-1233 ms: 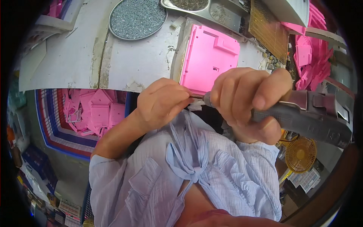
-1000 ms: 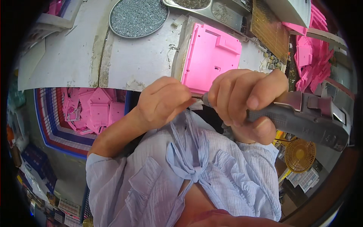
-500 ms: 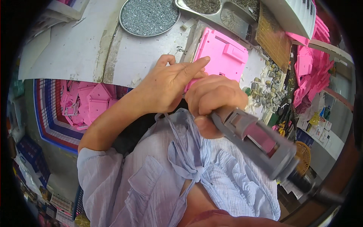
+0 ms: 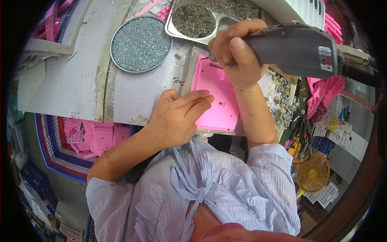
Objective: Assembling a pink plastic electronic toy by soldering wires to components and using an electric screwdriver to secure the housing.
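Note:
A pink plastic panel (image 4: 213, 84) lies flat at the table's near edge. My right hand (image 4: 238, 54) is closed around a grey electric screwdriver (image 4: 292, 50) held almost level. Its slim bit is at the panel's far left corner; whether it touches a screw there I cannot tell. Over the panel's left edge is my left hand (image 4: 177, 117), thumb and index fingertips pressed together in a pinch. Anything between those tips is too small to make out. Left of the panel stands a round metal dish (image 4: 140, 44) full of small silver screws.
A divided steel tray (image 4: 193, 35) of small dark metal parts sits at the back. Whitish and greenish small pieces (image 4: 282, 101) lie right of the panel. A blue, white and red basket (image 4: 52, 145) holds pink parts at lower left. A yellow fan (image 4: 313, 173) is at lower right.
My right hand has carried the screwdriver from near my body to the panel's far left corner. The left hand stays by the panel's left edge. The view has shifted.

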### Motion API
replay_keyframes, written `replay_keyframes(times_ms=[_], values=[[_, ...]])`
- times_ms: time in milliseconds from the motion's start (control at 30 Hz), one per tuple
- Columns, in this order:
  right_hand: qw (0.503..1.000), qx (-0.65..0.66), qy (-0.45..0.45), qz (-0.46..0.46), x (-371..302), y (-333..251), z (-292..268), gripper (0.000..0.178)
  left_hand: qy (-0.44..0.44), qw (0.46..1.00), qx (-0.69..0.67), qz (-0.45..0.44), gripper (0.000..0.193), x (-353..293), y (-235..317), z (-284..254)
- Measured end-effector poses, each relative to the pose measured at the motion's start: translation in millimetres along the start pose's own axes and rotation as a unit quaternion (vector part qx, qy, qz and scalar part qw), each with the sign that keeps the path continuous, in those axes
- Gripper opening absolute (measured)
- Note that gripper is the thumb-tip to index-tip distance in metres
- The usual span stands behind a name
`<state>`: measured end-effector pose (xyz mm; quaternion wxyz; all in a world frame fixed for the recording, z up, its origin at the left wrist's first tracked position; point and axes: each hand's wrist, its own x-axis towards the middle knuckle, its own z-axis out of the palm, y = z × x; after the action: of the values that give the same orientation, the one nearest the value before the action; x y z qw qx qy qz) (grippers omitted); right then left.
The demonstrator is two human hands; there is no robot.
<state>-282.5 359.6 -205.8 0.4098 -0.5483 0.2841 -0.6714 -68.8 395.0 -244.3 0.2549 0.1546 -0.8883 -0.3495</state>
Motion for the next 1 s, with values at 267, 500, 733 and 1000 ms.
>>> replay_keyframes(times_ms=[267, 500, 733, 1000], values=[[1.0, -0.017, -0.015, -0.004, -2.4, 7.7, 3.1, 0.016, 0.009, 1.0, 0.007, 0.004, 0.062, 0.2, 1.4, 2.7], [1.0, 0.001, -0.031, 0.004, -5.4, 9.3, -5.3, 0.015, 0.0, 0.999, 0.035, -0.005, 0.064, -2.6, 6.2, 1.5], [0.977, -0.213, 0.003, -0.025, -7.5, 14.1, -25.7, 0.039, -0.022, 0.998, 0.06, -0.017, 0.055, 3.4, 12.2, 3.0], [0.995, -0.085, 0.052, -0.031, -50.6, -117.6, -43.1, 0.033, -0.036, 0.996, 0.084, 0.015, 0.051, 27.5, 23.4, 5.5]])
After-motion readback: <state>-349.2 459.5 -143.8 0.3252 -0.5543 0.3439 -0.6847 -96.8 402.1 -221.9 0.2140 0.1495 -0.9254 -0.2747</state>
